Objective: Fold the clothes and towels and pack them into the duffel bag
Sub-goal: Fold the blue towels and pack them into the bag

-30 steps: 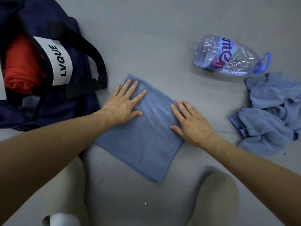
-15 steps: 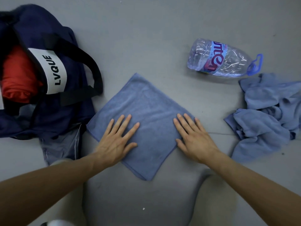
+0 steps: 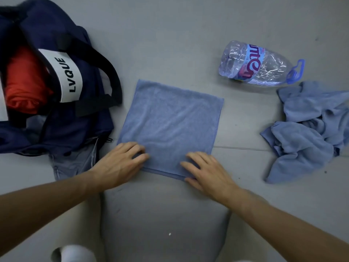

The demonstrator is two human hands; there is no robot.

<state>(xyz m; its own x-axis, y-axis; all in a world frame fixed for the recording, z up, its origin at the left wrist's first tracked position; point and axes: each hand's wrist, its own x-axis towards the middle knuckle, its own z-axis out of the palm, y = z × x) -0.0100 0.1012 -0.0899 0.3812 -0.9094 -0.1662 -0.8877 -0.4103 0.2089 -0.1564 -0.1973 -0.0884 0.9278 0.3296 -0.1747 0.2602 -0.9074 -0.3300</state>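
Note:
A blue towel (image 3: 170,125), folded to a flat square, lies on the grey floor in front of me. My left hand (image 3: 120,163) rests on its near left corner with fingers bent and fingertips and thumb pressing on top of the cloth. My right hand (image 3: 205,171) covers the near right corner, fingers bent on top and the thumb at the towel's near edge, pinching it. The navy duffel bag (image 3: 75,129) lies open at the left with a red garment (image 3: 24,82) inside. A heap of crumpled blue towels (image 3: 309,129) lies at the right.
An empty clear plastic water bottle (image 3: 260,65) lies on its side beyond the towel, at the right. A piece of denim (image 3: 73,163) sticks out from under the bag near my left hand. My knees are at the bottom of the view.
The towel has turned from a diamond to square with me. Both hands slid back from its middle to its near corners, and their fingers went from flat to bent.

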